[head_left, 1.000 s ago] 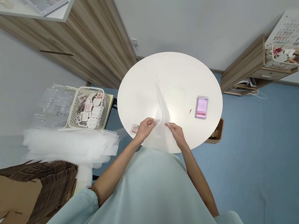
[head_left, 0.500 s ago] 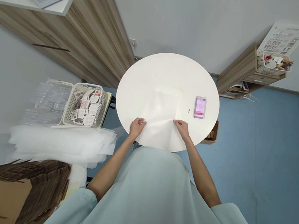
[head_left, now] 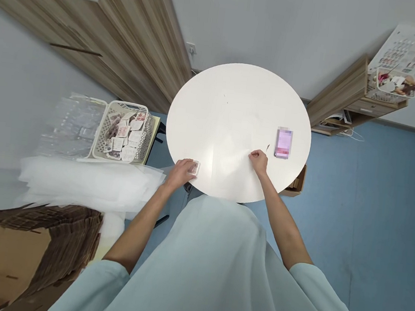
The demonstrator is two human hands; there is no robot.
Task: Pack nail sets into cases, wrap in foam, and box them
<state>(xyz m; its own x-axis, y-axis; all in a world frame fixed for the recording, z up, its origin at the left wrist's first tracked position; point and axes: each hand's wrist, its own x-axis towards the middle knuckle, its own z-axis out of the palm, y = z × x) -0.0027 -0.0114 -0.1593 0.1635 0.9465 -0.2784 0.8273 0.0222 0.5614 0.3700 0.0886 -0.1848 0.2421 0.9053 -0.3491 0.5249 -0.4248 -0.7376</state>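
One small clear case is gripped in your left hand at a white table's edge; your right hand bunches its fingertips, any hold unclear.

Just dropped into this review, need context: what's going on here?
A person in a pale blue-green top is working at a round white table. The left hand has a small clear case between fingers and thumb at the near-left edge. The right hand is pinched near the right side of a thin translucent sheet spread on the table; whether it grips the sheet is hard to tell. A phone-like item lies farther right.
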